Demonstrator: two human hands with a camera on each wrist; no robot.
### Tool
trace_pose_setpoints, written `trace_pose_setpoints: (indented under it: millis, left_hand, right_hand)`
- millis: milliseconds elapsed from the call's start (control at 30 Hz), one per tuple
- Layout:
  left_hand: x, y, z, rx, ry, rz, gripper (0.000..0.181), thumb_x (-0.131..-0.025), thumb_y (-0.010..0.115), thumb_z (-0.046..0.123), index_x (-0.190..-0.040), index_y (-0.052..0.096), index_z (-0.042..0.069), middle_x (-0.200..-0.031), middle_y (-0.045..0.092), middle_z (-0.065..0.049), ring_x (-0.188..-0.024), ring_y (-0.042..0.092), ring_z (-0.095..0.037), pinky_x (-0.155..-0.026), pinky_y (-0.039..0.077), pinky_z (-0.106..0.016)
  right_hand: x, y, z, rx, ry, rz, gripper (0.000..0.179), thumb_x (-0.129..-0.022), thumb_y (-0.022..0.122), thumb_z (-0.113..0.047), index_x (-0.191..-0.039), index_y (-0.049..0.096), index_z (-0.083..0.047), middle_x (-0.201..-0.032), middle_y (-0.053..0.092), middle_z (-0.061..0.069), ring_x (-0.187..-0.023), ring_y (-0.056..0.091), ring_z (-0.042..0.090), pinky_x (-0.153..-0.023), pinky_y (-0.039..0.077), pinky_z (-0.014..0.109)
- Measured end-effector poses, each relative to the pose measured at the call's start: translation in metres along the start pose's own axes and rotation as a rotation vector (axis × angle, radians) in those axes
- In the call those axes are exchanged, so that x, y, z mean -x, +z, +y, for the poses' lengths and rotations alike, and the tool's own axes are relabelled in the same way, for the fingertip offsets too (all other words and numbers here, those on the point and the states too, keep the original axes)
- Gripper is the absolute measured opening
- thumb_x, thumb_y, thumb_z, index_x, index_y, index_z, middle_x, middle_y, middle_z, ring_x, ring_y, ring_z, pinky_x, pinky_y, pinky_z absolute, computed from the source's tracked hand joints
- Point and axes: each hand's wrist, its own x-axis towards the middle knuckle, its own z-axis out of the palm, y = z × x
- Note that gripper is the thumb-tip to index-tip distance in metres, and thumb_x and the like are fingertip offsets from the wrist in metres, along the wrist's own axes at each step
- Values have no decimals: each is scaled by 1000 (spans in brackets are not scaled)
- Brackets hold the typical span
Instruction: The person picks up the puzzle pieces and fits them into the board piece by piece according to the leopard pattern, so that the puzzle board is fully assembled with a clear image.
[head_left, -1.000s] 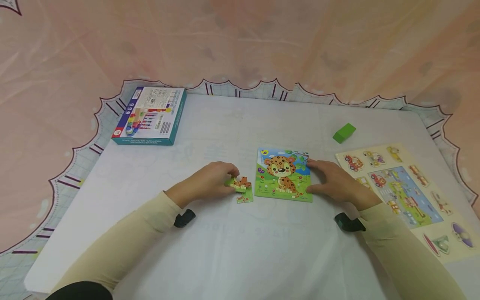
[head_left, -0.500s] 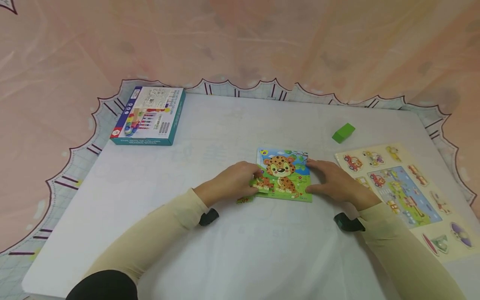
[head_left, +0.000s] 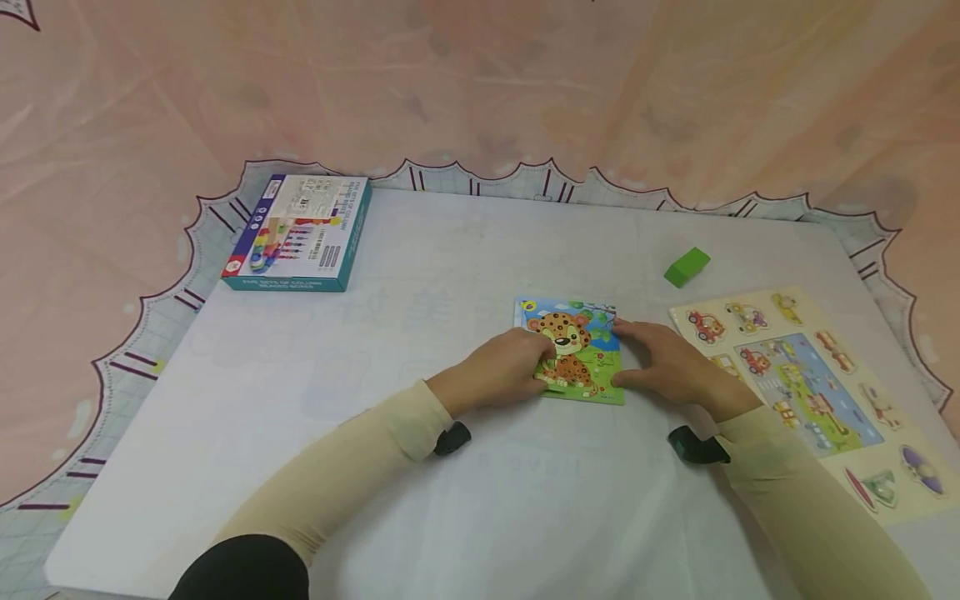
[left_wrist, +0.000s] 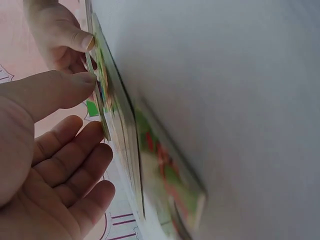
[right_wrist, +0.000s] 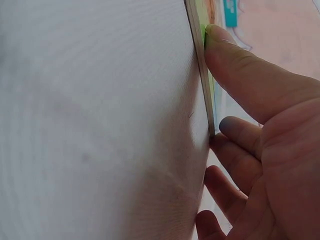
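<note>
A square leopard jigsaw puzzle lies on the white table, with a green and blue picture. Over its left part, my left hand pinches a puzzle piece between thumb and fingers; in the head view that hand mostly covers the piece. Beside the puzzle, a loose puzzle piece rests on the table in the left wrist view; the left hand hides it from the head view. My right hand holds the puzzle's right edge, its thumb on the top face in the right wrist view.
A green block lies behind the right hand. At the right is a cream picture board, partly under the right forearm. A flat teal and white box sits at the back left. Scalloped cloth borders the table's far edge.
My left hand has moved right with the puzzle piece, from beside the puzzle to over its left part. The loose piece below has become hidden in the head view. The right hand stays put.
</note>
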Motion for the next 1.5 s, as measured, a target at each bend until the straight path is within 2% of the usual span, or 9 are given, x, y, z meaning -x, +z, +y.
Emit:
trace_pose_setpoints:
  millis: [267,567,700,1133,1300,1500]
  left_hand:
    - [-7,4,7,-8,-19,-19,35,-88,71,10,-122,67,3,-113,68,-6,-106,60,-19,-90,50,-31]
    - [-14,6,11,-24,-28,-21,35,-90,73,15,-122,67,3,-114,69,-7,-107,63,-20,-92,50,-30]
    - [-16,7,12,-24,-32,-18,33,-89,74,16,-119,67,3,-110,70,-6,-102,63,-18,-88,51,-29]
    - [-20,9,13,-30,-26,3,31,-87,76,18,-116,70,7,-106,70,-2,-97,63,-15,-85,51,-28]
    - [-19,8,13,-23,-44,5,35,-87,78,20,-118,69,7,-110,70,-2,-98,63,-14,-84,52,-29]
    - [-20,9,10,-19,-35,22,34,-87,78,17,-118,70,7,-107,70,-1,-89,59,-11,-79,51,-29]
  right_hand:
    - [0,0,0,6,-1,-3,78,-87,79,-30,-148,43,2,-155,35,24,-143,26,45,-114,20,60]
    - [-1,-2,-1,6,-14,-3,77,-87,79,-30,-147,43,3,-155,35,25,-143,27,45,-114,21,60]
    - [-1,-2,-3,4,-20,-3,77,-87,80,-30,-147,44,3,-155,36,25,-143,27,45,-114,21,59]
    - [0,-2,-1,-1,-13,-3,78,-87,79,-31,-147,44,2,-154,36,24,-143,27,45,-114,21,59]
    - [0,-3,-2,1,1,-13,78,-87,79,-30,-148,43,1,-155,35,23,-143,27,44,-114,20,59]
    - [0,-3,0,10,-13,-8,78,-87,79,-32,-147,44,2,-154,36,25,-142,27,45,-114,21,60]
